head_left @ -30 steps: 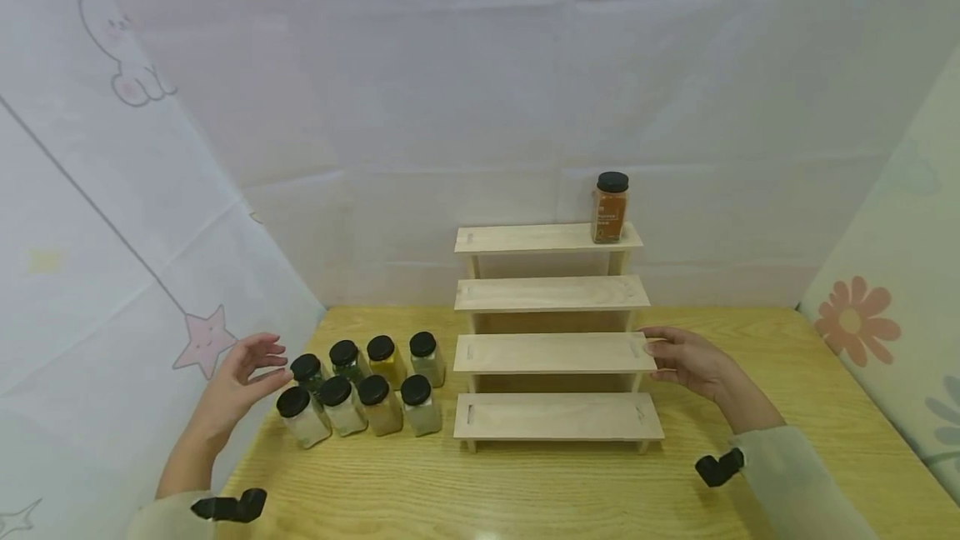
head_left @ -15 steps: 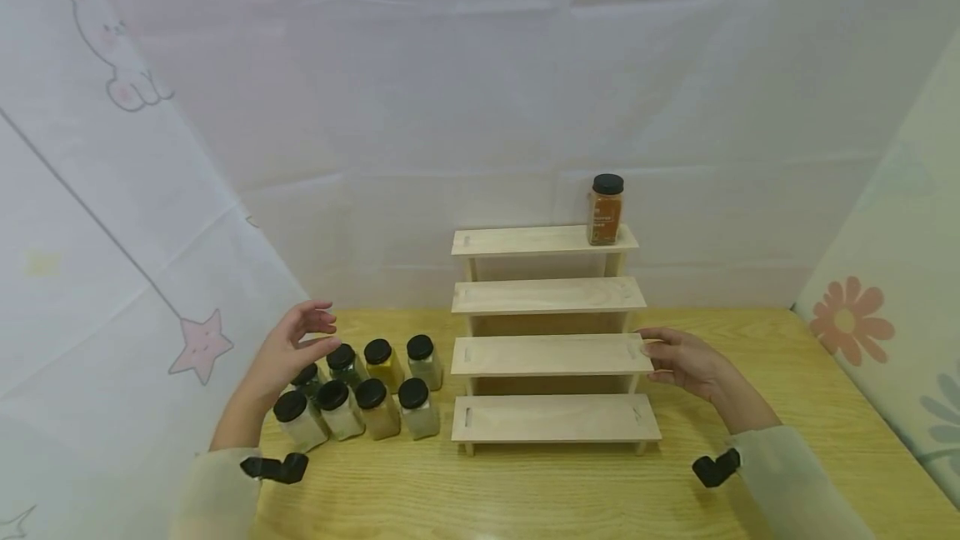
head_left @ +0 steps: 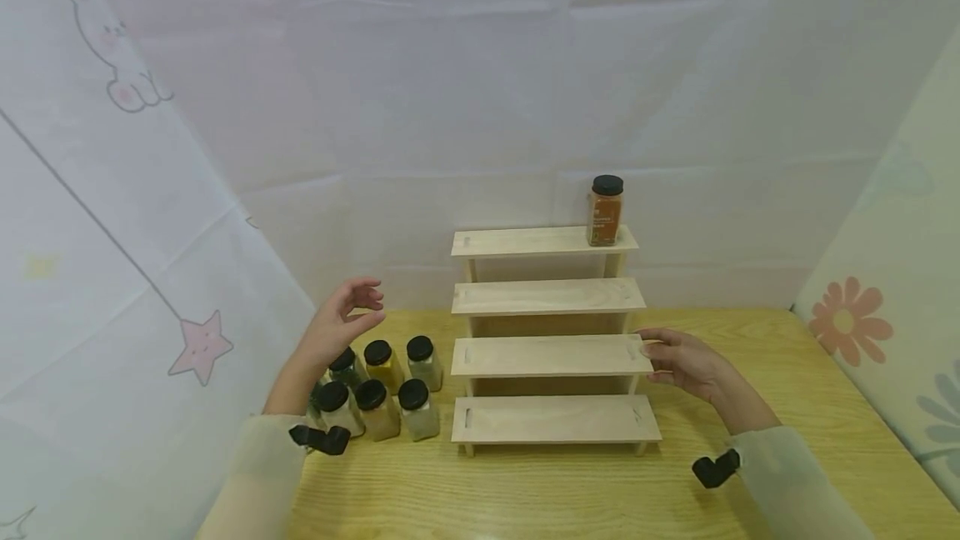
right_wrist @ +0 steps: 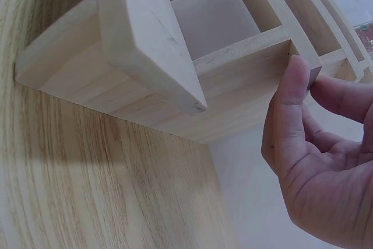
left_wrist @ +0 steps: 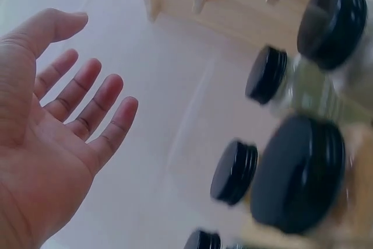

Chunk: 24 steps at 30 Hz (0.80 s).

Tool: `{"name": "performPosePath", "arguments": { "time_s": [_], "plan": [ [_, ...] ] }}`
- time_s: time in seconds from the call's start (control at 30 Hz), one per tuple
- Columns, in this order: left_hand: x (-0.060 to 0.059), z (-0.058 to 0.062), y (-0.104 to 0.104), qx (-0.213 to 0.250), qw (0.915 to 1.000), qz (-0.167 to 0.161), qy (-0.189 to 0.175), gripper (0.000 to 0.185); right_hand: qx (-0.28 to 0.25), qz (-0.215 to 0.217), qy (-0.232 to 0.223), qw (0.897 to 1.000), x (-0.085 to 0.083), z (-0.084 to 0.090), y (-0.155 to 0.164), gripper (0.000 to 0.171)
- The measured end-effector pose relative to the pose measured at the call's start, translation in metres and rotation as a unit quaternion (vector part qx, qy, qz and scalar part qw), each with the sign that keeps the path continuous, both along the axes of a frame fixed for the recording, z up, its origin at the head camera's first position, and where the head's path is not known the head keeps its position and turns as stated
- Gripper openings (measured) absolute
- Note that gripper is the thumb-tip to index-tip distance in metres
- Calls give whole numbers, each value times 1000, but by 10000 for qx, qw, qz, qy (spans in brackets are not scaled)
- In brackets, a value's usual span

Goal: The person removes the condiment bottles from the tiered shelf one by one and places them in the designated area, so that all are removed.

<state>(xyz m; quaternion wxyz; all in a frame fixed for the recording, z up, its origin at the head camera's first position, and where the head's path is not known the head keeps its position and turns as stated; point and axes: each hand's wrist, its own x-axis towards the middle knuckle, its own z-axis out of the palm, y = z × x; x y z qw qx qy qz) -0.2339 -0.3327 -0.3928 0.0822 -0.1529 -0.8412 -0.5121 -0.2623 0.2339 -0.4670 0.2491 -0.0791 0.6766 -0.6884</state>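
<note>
My left hand [head_left: 336, 336] hovers above the back of a group of spice jars, its fingers loosely bent and holding nothing. Below it are black-lidded jars, among them one with yellow powder [head_left: 387, 373], one with brown powder [head_left: 381, 422] and one with pale contents [head_left: 422, 422]. The hand and forearm hide the leftmost jars. In the left wrist view the palm [left_wrist: 52, 144] faces the camera with fingers apart. My right hand [head_left: 693, 367] pinches the right end of a shelf on a four-tier wooden rack [head_left: 551, 355], thumb and fingers at the board's corner.
A jar of orange-red spice [head_left: 605, 217] stands at the right end of the rack's top tier. The wooden table [head_left: 525, 490] meets pale cloth walls [head_left: 420, 107] at the back and sides.
My left hand has moved right and farther back, passing from beside the jars to over them. The right hand stays on the rack. The head view has shifted slightly.
</note>
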Motion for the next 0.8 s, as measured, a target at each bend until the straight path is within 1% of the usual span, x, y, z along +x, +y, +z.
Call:
{"name": "performPosePath", "arguments": {
  "time_s": [0.07, 0.23, 0.4, 0.53, 0.8],
  "plan": [
    [-4, 2, 8, 23, 10000, -44, 5, 51, -13, 3, -6, 10000, 0, 0, 0, 67],
    [-12, 10, 28, 139, 9997, -156, 149, 49, -53, 4, -23, 10000, 1, 1, 0, 68],
    [-22, 15, 42, 282, 9991, -115, 283, 47, -47, 29, 5, 10000, 1, 1, -1, 69],
    [-28, 22, 53, 279, 9987, -181, 386, 46, -6, 38, 30, 10000, 2, 2, -2, 70],
    [-38, 39, 84, 227, 9974, -590, 343, 47, -5, -15, -7, 10000, 2, 3, -3, 70]
  ]
}}
